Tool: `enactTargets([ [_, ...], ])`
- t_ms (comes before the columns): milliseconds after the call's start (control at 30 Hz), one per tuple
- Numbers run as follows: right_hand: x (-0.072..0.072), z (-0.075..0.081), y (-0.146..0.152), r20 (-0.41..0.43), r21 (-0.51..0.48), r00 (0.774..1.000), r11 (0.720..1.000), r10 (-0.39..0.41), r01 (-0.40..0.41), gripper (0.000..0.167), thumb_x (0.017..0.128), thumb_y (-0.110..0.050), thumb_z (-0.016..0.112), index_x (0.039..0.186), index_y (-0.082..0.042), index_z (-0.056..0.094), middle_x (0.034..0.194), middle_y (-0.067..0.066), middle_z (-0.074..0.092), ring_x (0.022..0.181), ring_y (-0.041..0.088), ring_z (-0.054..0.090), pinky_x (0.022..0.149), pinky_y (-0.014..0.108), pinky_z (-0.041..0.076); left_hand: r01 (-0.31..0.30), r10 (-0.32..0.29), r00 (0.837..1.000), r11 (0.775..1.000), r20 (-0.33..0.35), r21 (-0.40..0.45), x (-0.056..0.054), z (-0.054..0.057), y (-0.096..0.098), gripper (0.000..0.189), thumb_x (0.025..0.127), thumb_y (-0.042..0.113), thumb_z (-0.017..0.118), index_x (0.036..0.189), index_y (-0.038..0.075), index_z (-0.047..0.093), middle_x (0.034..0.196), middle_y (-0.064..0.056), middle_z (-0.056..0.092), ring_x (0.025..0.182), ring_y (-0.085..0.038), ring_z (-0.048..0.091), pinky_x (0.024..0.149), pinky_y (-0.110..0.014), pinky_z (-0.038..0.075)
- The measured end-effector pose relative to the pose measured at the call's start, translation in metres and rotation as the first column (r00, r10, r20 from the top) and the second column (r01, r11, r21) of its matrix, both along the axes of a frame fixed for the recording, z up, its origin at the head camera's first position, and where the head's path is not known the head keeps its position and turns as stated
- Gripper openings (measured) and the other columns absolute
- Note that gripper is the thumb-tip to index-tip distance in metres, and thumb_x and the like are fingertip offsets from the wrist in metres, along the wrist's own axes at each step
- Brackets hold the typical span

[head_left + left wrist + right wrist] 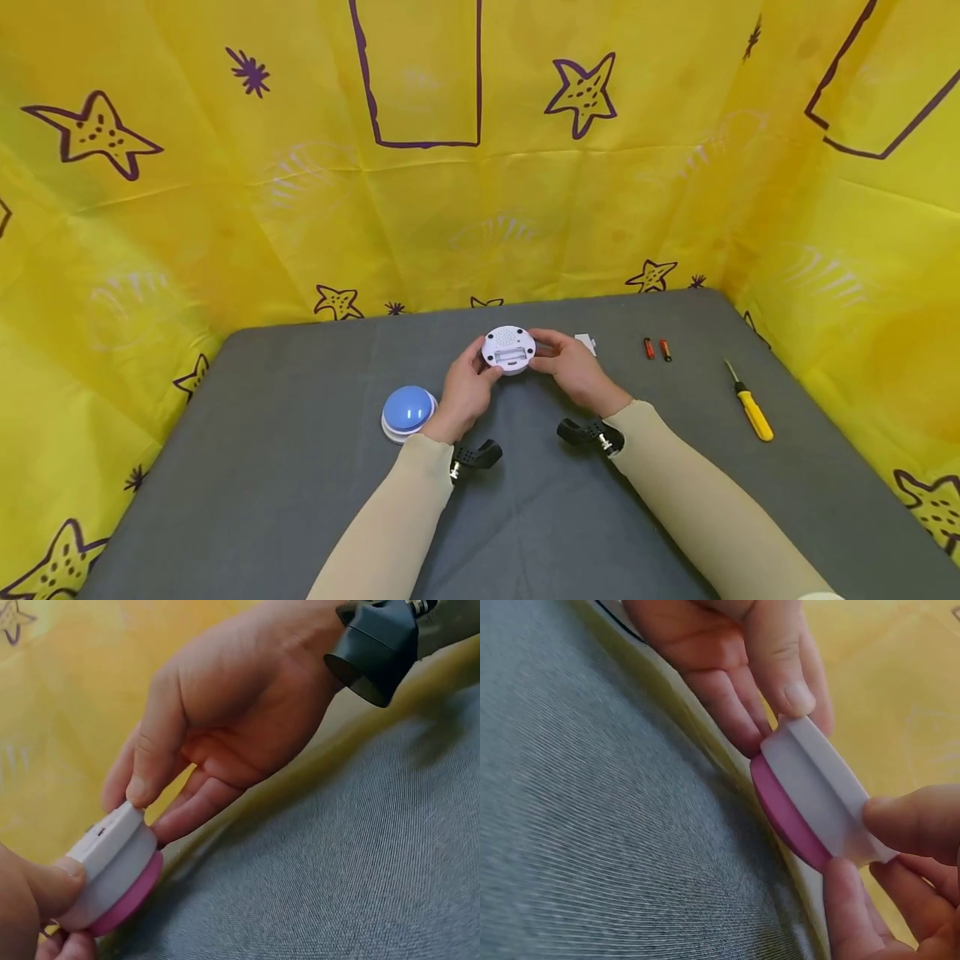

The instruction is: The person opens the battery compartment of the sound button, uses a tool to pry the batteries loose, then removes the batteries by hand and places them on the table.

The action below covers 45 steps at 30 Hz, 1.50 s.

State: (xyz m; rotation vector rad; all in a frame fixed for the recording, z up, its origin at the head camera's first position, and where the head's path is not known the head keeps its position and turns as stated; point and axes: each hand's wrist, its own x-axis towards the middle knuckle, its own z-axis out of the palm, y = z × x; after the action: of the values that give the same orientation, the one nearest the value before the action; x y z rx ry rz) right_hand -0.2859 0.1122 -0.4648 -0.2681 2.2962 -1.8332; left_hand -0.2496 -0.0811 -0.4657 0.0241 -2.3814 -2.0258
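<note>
A round white push-button device [509,350] is held upside down between both hands, above the table. Its underside faces up, showing a speaker grille, dark feet and an uncovered battery compartment with no batteries in it. In the wrist views its pink dome [133,901] points downward. My left hand [467,387] pinches the left edge, thumb on the white base and fingers beneath. The right hand [573,368] pinches the opposite edge the same way. Just beyond the right hand lies a small white battery cover [586,342], partly hidden by it.
A blue-domed button [408,408] with a white base stands beside the left wrist. Two red batteries [657,349] lie to the right, and a yellow-handled screwdriver [752,410] is farther right. The grey table [262,467] is bounded by yellow patterned cloth [420,217].
</note>
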Motion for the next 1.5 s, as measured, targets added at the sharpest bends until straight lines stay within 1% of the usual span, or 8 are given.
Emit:
enactTargets([
  [167, -0.009, -0.008, -0.001, 0.016, -0.031, 1.000, 0.999, -0.024, 0.025, 0.055, 0.092, 0.000, 0.069, 0.144, -0.004, 0.052, 0.138, 0.016, 0.055, 0.120, 0.029, 0.058, 0.100, 0.042, 0.045, -0.038, 0.038, 0.999, 0.997, -0.004, 0.072, -0.008, -0.008, 0.003, 0.064, 0.094, -0.008, 0.062, 0.152, -0.003, 0.035, 0.150, -0.019, 0.042, 0.136, -0.025, 0.042, 0.104, -0.036, 0.040],
  [333, -0.010, -0.009, -0.003, 0.026, -0.059, 0.999, 0.997, -0.046, 0.047, 0.054, 0.092, 0.003, 0.068, 0.143, -0.002, 0.053, 0.138, 0.017, 0.055, 0.123, 0.031, 0.055, 0.101, 0.043, 0.044, -0.051, 0.051, 0.999, 0.995, -0.006, 0.090, -0.013, -0.014, 0.005, 0.064, 0.094, -0.009, 0.062, 0.151, -0.003, 0.036, 0.150, -0.020, 0.042, 0.137, -0.026, 0.041, 0.105, -0.036, 0.039],
  [500, -0.012, -0.009, -0.004, 0.043, -0.077, 0.998, 0.995, -0.055, 0.058, 0.054, 0.092, 0.004, 0.067, 0.143, -0.002, 0.053, 0.139, 0.017, 0.054, 0.125, 0.030, 0.054, 0.102, 0.042, 0.044, -0.057, 0.059, 0.998, 0.995, -0.029, 0.077, -0.017, -0.017, 0.006, 0.063, 0.094, -0.009, 0.062, 0.151, -0.005, 0.035, 0.148, -0.022, 0.043, 0.136, -0.027, 0.043, 0.106, -0.037, 0.038],
  [767, -0.012, -0.008, -0.005, 0.051, -0.049, 0.996, 0.996, -0.072, 0.075, 0.054, 0.091, 0.004, 0.068, 0.142, -0.005, 0.055, 0.140, 0.014, 0.054, 0.125, 0.028, 0.054, 0.100, 0.042, 0.045, -0.053, 0.053, 0.999, 0.996, 0.002, 0.065, -0.015, -0.013, 0.005, 0.064, 0.094, -0.007, 0.063, 0.152, -0.003, 0.036, 0.148, -0.020, 0.044, 0.135, -0.026, 0.044, 0.105, -0.037, 0.039],
  [933, -0.012, -0.008, -0.005, 0.061, -0.050, 0.996, 0.996, -0.070, 0.073, 0.054, 0.091, 0.005, 0.067, 0.143, -0.005, 0.054, 0.140, 0.014, 0.054, 0.126, 0.028, 0.053, 0.101, 0.042, 0.045, -0.054, 0.052, 0.998, 0.996, 0.023, 0.078, -0.014, -0.010, 0.004, 0.065, 0.094, -0.006, 0.063, 0.152, -0.002, 0.035, 0.149, -0.019, 0.044, 0.136, -0.026, 0.043, 0.106, -0.038, 0.038],
  [1167, -0.010, -0.007, -0.006, 0.072, -0.045, 0.995, 0.997, -0.066, 0.069, 0.053, 0.093, 0.004, 0.066, 0.143, -0.006, 0.054, 0.142, 0.014, 0.052, 0.128, 0.029, 0.051, 0.101, 0.043, 0.044, -0.050, 0.051, 0.999, 0.996, -0.006, 0.080, -0.013, -0.012, 0.004, 0.066, 0.094, -0.006, 0.063, 0.152, -0.002, 0.034, 0.148, -0.019, 0.045, 0.135, -0.026, 0.044, 0.106, -0.038, 0.039],
  [1333, -0.009, -0.005, -0.006, 0.080, -0.061, 0.995, 0.996, -0.060, 0.065, 0.054, 0.093, 0.003, 0.066, 0.144, -0.004, 0.051, 0.141, 0.015, 0.052, 0.128, 0.028, 0.052, 0.100, 0.042, 0.045, -0.048, 0.049, 0.999, 0.996, -0.014, 0.070, -0.011, -0.011, 0.004, 0.066, 0.093, -0.005, 0.063, 0.153, -0.003, 0.034, 0.149, -0.018, 0.044, 0.135, -0.027, 0.044, 0.105, -0.038, 0.039],
  [1500, -0.008, -0.001, -0.007, 0.112, -0.131, 0.992, 0.989, -0.053, 0.068, 0.058, 0.093, 0.004, 0.064, 0.148, 0.000, 0.044, 0.144, 0.018, 0.049, 0.128, 0.029, 0.051, 0.094, 0.039, 0.050, -0.065, 0.064, 0.998, 0.991, 0.008, 0.119, -0.006, -0.008, 0.002, 0.069, 0.092, 0.001, 0.067, 0.153, 0.000, 0.034, 0.150, -0.019, 0.042, 0.135, -0.029, 0.043, 0.106, -0.041, 0.040],
])
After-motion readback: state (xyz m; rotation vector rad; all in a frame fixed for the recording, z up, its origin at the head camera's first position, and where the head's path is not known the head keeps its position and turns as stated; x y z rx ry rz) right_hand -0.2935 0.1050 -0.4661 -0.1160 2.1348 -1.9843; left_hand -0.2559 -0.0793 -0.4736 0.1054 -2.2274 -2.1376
